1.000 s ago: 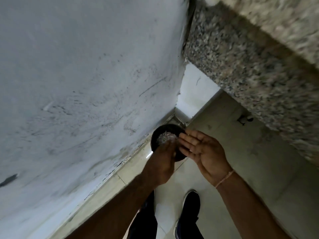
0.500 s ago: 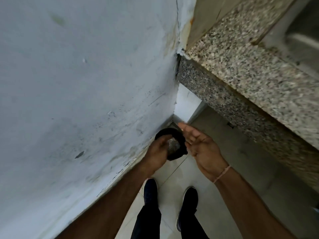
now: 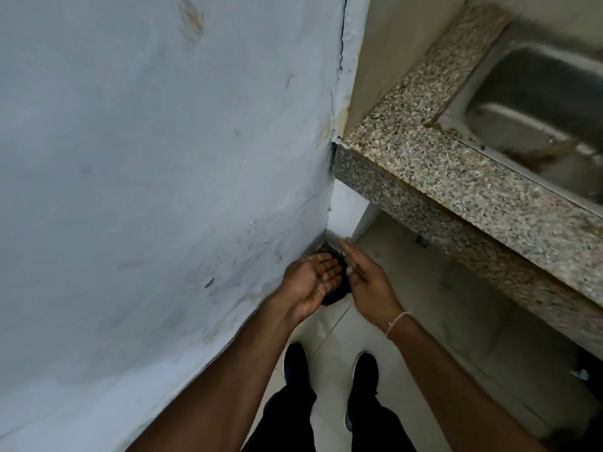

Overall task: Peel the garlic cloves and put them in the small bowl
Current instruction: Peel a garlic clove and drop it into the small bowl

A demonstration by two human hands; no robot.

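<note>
Left hand (image 3: 311, 279) palm up, fingers relaxed, grasping nothing, right hand (image 3: 365, 279) flat and released, both above a black round container (image 3: 336, 293) on the floor in the corner, garlic not visible, granite desk (image 3: 456, 177) right

dim, flat indoor light | soft shadows under countertop (image 3: 473, 177) | wide-angle bending at edges | slight motion blur
</note>
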